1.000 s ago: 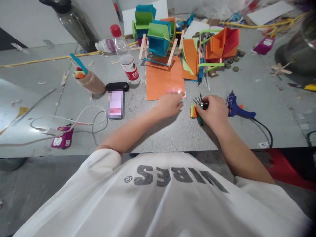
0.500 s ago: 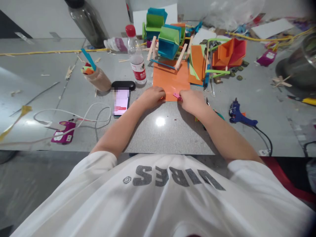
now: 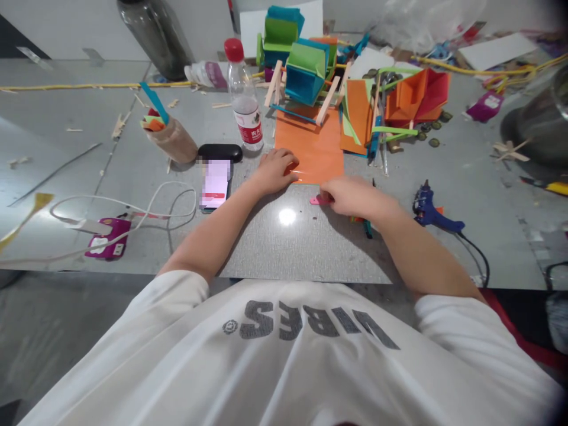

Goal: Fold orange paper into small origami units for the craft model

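An orange sheet (image 3: 315,142) lies flat on the table in front of me, its far edge under a blue and green paper model (image 3: 306,71) with wooden sticks. My left hand (image 3: 277,171) rests on the sheet's near left corner with its fingers apart, holding nothing. Just off the near right corner, my right hand (image 3: 348,195) is closed on a small pink tool (image 3: 318,200), whose end sticks out to the left over the bare grey table. The rest of the tool is hidden by my fingers.
A red-capped bottle (image 3: 249,118), a phone (image 3: 216,183) and a paper-filled cup (image 3: 175,142) stand or lie to the left. A blue glue gun (image 3: 432,210) lies right of my right forearm. An orange and red paper model (image 3: 415,100) sits behind it.
My right hand has moved toward me with the pink tool, off the sheet's near edge. The fingers of my left hand have spread a little at the corner.
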The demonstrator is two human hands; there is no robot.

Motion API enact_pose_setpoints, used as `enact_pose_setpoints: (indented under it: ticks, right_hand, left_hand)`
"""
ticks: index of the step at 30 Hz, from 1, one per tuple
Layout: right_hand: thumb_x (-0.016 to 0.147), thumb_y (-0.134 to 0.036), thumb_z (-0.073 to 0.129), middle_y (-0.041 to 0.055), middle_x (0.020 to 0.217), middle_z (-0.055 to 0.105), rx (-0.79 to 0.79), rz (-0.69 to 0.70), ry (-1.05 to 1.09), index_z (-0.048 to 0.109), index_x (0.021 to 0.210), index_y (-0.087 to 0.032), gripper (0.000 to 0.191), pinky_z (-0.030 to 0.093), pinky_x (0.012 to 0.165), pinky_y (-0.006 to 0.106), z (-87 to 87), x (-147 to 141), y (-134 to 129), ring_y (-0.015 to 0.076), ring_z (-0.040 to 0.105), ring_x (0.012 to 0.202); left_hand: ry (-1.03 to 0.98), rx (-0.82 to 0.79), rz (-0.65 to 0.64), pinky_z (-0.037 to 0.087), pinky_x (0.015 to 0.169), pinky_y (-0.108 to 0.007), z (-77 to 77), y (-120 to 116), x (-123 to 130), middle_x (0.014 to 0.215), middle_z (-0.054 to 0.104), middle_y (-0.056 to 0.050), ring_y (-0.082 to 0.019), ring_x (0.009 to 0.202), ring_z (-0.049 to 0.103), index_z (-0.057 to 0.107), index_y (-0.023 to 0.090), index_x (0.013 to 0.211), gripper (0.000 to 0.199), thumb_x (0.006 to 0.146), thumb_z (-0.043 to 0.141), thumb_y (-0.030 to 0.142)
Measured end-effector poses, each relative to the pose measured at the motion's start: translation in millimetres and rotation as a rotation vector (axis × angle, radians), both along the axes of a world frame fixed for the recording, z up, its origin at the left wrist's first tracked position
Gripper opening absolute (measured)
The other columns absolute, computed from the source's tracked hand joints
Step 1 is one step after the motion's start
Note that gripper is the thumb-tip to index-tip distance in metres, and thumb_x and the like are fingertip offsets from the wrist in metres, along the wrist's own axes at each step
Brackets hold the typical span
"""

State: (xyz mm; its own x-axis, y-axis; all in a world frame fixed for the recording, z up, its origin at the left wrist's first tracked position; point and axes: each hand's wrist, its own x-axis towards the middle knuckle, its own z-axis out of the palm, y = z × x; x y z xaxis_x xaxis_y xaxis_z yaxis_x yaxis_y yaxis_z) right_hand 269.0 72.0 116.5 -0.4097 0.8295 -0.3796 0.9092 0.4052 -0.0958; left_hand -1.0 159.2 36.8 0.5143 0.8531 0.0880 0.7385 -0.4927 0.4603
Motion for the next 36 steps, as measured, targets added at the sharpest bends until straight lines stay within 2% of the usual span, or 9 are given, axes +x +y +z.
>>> enact_pose_setpoints:
  ticks: [2, 5, 7, 11, 17, 22, 26, 30, 36]
  right_hand:
    - [0.087, -0.004, 0.076, 0.0081, 0.104, 0.086, -0.048, 0.036, 0.033, 0.082, 0.106, -0.026, 0.029, 0.04, 0.073, 0.041, 2.0, 1, 2, 0.0285, 0.074, 0.087]
    - [0.103, -0.027, 0.083, 0.014, 0.124, 0.088, 0.01, 0.058, 0.067, 0.082, 0.119, -0.025, 0.017, 0.046, 0.077, 0.043, 4.1, 0, 4, 0.0342, 0.079, 0.102]
    - [0.11, -0.039, 0.082, 0.019, 0.133, 0.087, 0.082, 0.064, 0.068, 0.082, 0.129, -0.021, 0.026, 0.053, 0.085, 0.047, 4.0, -5, 1, 0.0393, 0.081, 0.113]
    - [0.117, -0.037, 0.073, 0.0235, 0.15, 0.084, 0.132, 0.127, 0.081, 0.078, 0.15, -0.014, 0.04, 0.06, 0.105, 0.053, -0.9, -23, -13, 0.0433, 0.082, 0.13]
    - [0.122, -0.054, 0.067, 0.039, 0.177, 0.064, 0.157, 0.027, -0.024, 0.06, 0.174, 0.001, 0.076, 0.058, 0.129, 0.064, -9.8, -34, -22, 0.0538, 0.065, 0.166]
    - [0.124, -0.062, 0.059, 0.0458, 0.188, 0.048, 0.096, -0.023, -0.042, 0.036, 0.19, 0.008, 0.099, 0.048, 0.142, 0.069, -11.4, -34, -19, 0.0587, 0.049, 0.18]
    - [0.12, -0.063, 0.064, 0.0454, 0.193, 0.041, 0.066, -0.034, 0.02, 0.027, 0.194, 0.007, 0.108, 0.042, 0.148, 0.069, -19.6, -32, -16, 0.0586, 0.038, 0.187]
    - [0.116, -0.062, 0.068, 0.0444, 0.196, 0.035, 0.046, -0.019, 0.113, 0.024, 0.194, 0.007, 0.114, 0.036, 0.152, 0.07, -31.2, -24, -10, 0.0585, 0.033, 0.189]
    - [0.112, -0.063, 0.071, 0.0415, 0.197, 0.036, 0.032, -0.027, 0.246, 0.017, 0.197, 0.003, 0.12, 0.042, 0.149, 0.073, -39.2, -15, -3, 0.0572, 0.037, 0.188]
  left_hand:
    - [-0.027, 0.004, 0.02, 0.046, 0.134, -0.059, 0.4, 1, 2, 0.166, 0.074, -0.017, -0.039, 0.153, 0.064, 0.081, 0.024, 0.134, 0.031, 0.104, 0.081, 0.031]
    - [-0.04, 0.021, 0.048, 0.051, 0.127, -0.056, 1.3, 1, 6, 0.151, 0.081, -0.017, -0.038, 0.141, 0.07, 0.081, 0.023, 0.122, 0.018, 0.107, 0.08, 0.031]
    - [-0.035, 0.047, 0.102, 0.054, 0.121, -0.055, 0.8, -1, 9, 0.141, 0.084, -0.019, -0.038, 0.133, 0.074, 0.079, 0.021, 0.129, 0.021, 0.112, 0.074, 0.032]
    - [-0.058, 0.09, 0.148, 0.059, 0.112, -0.05, -5.2, -4, 11, 0.138, 0.084, -0.02, -0.036, 0.126, 0.078, 0.07, 0.018, 0.153, 0.038, 0.116, 0.06, 0.021]
    - [-0.008, 0.2, -0.051, 0.062, 0.117, -0.054, -15.9, 0, 1, 0.159, 0.079, -0.021, -0.037, 0.141, 0.078, 0.082, 0.02, 0.127, 0.034, 0.104, 0.061, 0.007]
    - [0.011, 0.217, -0.189, 0.06, 0.121, -0.061, -9.5, -3, -7, 0.159, 0.081, -0.021, -0.042, 0.142, 0.08, 0.09, 0.02, 0.124, 0.029, 0.111, 0.065, 0.029]
    - [0.035, 0.154, -0.235, 0.058, 0.125, -0.065, -2.2, -2, -10, 0.159, 0.081, -0.022, -0.05, 0.146, 0.076, 0.09, 0.019, 0.129, 0.045, 0.1, 0.087, 0.053]
    - [0.024, 0.097, -0.24, 0.058, 0.123, -0.062, -0.4, 3, -10, 0.153, 0.083, -0.021, -0.046, 0.142, 0.076, 0.09, 0.022, 0.119, 0.04, 0.1, 0.089, 0.056]
    - [0.007, 0.057, -0.223, 0.06, 0.119, -0.054, 0.8, 5, -9, 0.143, 0.085, -0.017, -0.038, 0.13, 0.078, 0.088, 0.024, 0.106, 0.03, 0.1, 0.087, 0.053]
